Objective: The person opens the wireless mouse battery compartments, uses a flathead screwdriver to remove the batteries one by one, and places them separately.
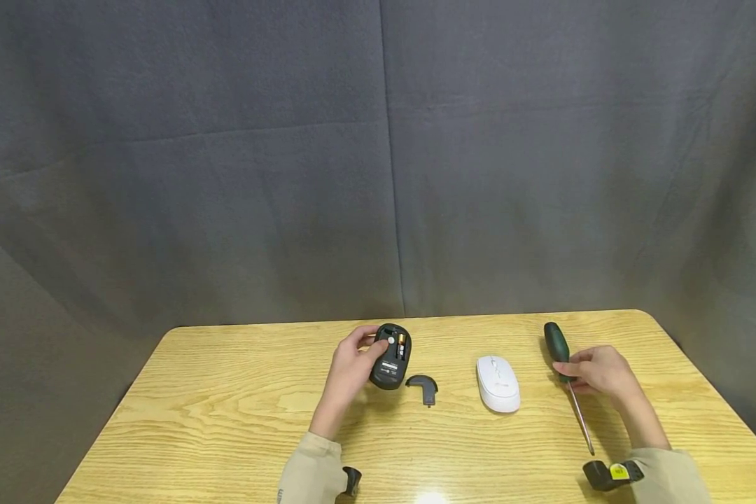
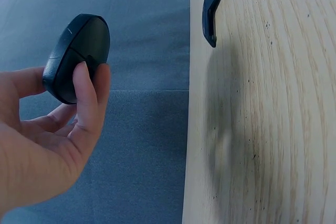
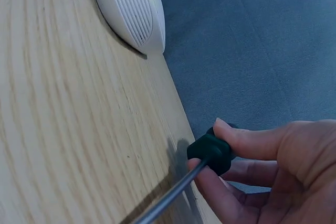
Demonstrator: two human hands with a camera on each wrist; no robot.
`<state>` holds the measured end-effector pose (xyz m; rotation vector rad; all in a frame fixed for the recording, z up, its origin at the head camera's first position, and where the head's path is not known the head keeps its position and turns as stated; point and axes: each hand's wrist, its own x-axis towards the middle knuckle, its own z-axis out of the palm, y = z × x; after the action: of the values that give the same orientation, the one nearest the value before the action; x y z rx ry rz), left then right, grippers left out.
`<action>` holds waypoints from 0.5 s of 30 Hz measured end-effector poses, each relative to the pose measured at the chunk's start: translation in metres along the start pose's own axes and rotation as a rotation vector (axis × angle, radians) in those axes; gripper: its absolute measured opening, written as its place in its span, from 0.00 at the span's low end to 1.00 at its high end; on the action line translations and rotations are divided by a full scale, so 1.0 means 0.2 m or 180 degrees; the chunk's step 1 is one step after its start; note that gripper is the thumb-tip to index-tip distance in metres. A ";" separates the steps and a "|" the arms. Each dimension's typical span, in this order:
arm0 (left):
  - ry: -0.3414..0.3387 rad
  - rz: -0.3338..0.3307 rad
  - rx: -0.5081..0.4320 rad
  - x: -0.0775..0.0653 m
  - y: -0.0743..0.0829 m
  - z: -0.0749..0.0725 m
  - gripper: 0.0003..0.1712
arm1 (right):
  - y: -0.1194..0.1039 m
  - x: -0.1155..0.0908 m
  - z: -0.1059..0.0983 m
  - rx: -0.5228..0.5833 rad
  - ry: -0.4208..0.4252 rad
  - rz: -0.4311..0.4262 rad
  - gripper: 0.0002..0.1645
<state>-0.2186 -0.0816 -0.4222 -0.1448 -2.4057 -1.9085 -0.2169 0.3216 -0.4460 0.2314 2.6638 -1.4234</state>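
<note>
My left hand [image 1: 353, 362] holds a black computer mouse [image 1: 389, 374] above the table, its underside facing me. The battery slot is uncovered, and a battery [image 1: 400, 346] shows inside it. Just right of the mouse lies its black battery cover [image 1: 423, 382]. Fingers and thumb of my right hand [image 1: 605, 372] pinch the dark green handle of a screwdriver [image 1: 557, 343], near where the metal shaft [image 3: 170, 195] begins. The shaft slants towards the front of the table, and a shadow falls beneath it. Between the hands sits a white mouse [image 1: 498, 385], buttons up.
The light wooden table [image 1: 227, 413] has a rounded back edge close behind both hands. A grey curtain [image 1: 378, 175] hangs behind it. Black wrist devices [image 1: 611, 474] are worn at the sleeves.
</note>
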 end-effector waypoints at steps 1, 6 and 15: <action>-0.0002 -0.0003 0.0001 0.00 0.00 0.00 0.22 | 0.00 0.00 0.00 -0.0010 -0.0005 -0.0002 0.25; -0.0017 0.0002 0.0001 0.00 -0.01 0.00 0.22 | 0.02 0.00 0.00 -0.0215 0.0011 -0.0018 0.24; -0.0022 -0.0008 -0.0012 0.01 -0.01 0.00 0.22 | 0.03 0.00 -0.03 -0.0558 -0.0071 -0.0159 0.21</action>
<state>-0.2198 -0.0819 -0.4231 -0.1488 -2.4081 -1.9168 -0.2154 0.3290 -0.4478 0.1328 2.7735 -1.1877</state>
